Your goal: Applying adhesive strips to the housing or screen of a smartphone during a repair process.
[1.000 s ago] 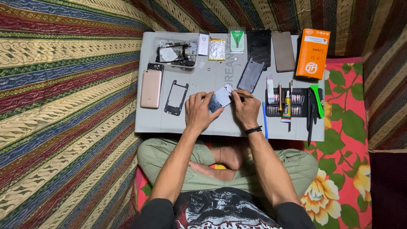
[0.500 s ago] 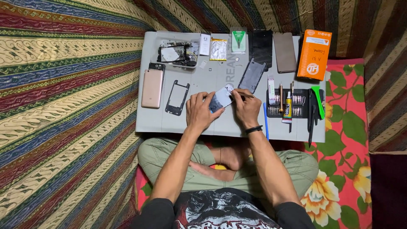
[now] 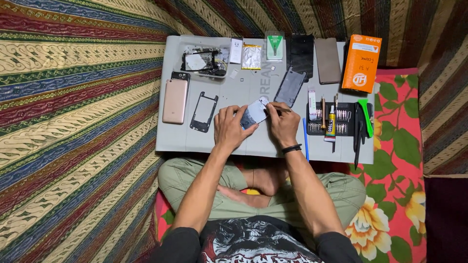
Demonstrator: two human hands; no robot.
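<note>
Far left on the grey worktop (image 3: 170, 141) lies a rose-gold phone back (image 3: 175, 101), flat and face down, and just beside it an empty black phone frame (image 3: 203, 112). Above those sits a clear tray of small parts (image 3: 201, 62). Next comes the left hand (image 3: 230, 128), fingers curled around the lower left edge of a small pale phone panel (image 3: 254, 113), holding it tilted just above the mat. The right hand (image 3: 283, 124) is closed on a thin tool (image 3: 282, 110), whose tip meets the panel's upper right edge; a black band circles that wrist. Just beyond the panel lies a dark phone cover (image 3: 290, 86), slanted. Further right a blue pry stick (image 3: 305, 146) lies near the wrist, then a black tool tray (image 3: 336, 119) with a small glue tube, then a green-handled tool (image 3: 365, 117). At the top right corner stands an orange box (image 3: 361, 63), partly off the worktop's edge.
</note>
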